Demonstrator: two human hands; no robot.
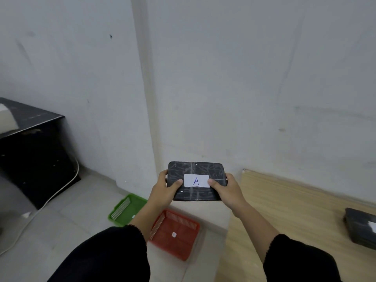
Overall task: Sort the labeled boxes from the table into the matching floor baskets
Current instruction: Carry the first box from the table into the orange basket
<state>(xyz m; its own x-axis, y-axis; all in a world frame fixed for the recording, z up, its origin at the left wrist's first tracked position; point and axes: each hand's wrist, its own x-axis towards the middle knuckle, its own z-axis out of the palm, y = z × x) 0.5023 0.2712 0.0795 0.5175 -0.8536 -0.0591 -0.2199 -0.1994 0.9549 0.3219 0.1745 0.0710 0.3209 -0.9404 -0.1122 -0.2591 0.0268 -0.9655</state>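
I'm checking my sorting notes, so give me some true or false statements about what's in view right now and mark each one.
1. Both hands hold the black box. True: left hand and right hand grip its two ends.
2. Its label reads B. False: it reads A.
3. A green basket and a red basket sit on the floor. True.
4. The red basket holds a box. False: only a small white tag shows inside.
5. Another black box lies on the wooden table. True.
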